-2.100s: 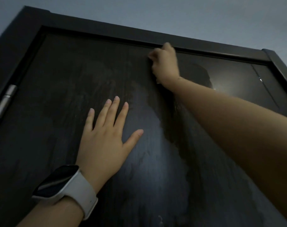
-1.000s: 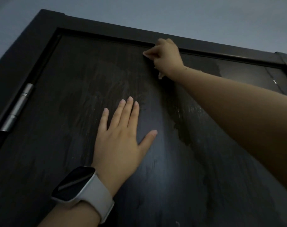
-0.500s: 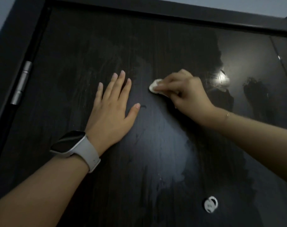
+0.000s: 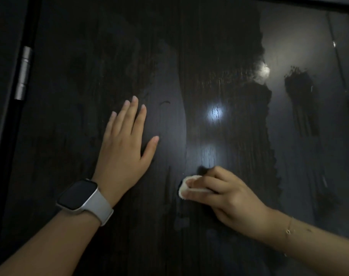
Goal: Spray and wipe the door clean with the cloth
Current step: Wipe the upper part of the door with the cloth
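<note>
Nearest the camera, two bare forearms reach in from the bottom corners. The left wrist wears a watch [image 4: 84, 198] with a dark face and a pale strap; the right wrist carries a thin bracelet [image 4: 288, 229].

The right hand [image 4: 227, 196] lies low and right of centre, its fingers curled round a small pale cloth [image 4: 184, 189] and pressing it against the door [image 4: 199, 56]. Only the left end of the cloth shows past the fingertips; the rest is hidden under the hand.

The left hand [image 4: 123, 148] lies flat on the door, up and to the left of the cloth and well apart from it. Its fingers are straight and close together, with the thumb spread out to the right.

The door is dark wood with upright grain and fills nearly the whole view. Wet streaks and darker patches run across its middle and right parts, with a ragged edge on the right side; in the dim light it is hard to tell which patches are damp. Two bright glints of reflected light sit above the right hand.

At the far left edge, a silver hinge [image 4: 23, 73] sits against the dark frame [image 4: 2, 116].
</note>
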Tool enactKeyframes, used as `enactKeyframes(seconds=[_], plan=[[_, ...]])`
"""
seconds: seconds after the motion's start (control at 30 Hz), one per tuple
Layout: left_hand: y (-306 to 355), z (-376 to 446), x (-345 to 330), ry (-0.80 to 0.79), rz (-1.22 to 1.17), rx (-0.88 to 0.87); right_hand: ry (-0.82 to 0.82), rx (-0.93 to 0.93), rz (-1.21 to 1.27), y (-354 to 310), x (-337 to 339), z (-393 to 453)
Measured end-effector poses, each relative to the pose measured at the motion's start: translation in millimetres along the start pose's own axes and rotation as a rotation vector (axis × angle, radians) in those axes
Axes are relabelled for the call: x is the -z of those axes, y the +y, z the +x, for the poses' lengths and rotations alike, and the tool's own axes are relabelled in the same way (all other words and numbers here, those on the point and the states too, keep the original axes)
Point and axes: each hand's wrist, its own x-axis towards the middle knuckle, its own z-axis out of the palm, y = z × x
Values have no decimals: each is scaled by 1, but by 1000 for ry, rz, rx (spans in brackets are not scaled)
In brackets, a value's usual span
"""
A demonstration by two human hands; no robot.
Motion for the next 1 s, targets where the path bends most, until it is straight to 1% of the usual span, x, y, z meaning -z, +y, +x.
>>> enactKeyframes(seconds=[0.07, 0.13, 0.23, 0.3, 0.4, 0.47, 0.5, 0.57, 0.67, 0.73, 0.87, 0.93, 1.0], plan=[[-2, 1, 2, -18, -35, -3, 15, 26, -35, 12, 7, 22], [-7, 3, 7, -26, -55, -16, 97, -17, -108, 34, 17, 58], [-21, 6, 14, -20, 65, -83, 234, -149, -173, 76, 33, 129], [-30, 6, 15, -12, 136, -108, 295, -209, -210, 104, 42, 172], [-34, 2, 10, 16, 165, -79, 346, -289, -239, 131, 50, 220], [-35, 0, 8, 49, 146, -33, 356, -352, -256, 136, 50, 237], [-36, -1, 7, 70, 129, -15, 370, -359, -253, 134, 47, 238], [-36, -2, 6, 114, 95, 8, 402, -296, -227, 118, 36, 225], [-36, -2, 6, 149, 58, 17, 384, -183, -178, 77, 16, 176], [-36, -2, 6, 156, 35, 23, 308, -150, -119, 42, 2, 134], [-36, -3, 6, 164, -1, 25, 57, -31, -29, -22, -22, 56], [-37, -3, 5, 163, -3, 21, 10, 18, -30, -29, -24, 47], [-38, -2, 4, 162, -9, 18, 54, 32, -60, -14, -19, 71]])
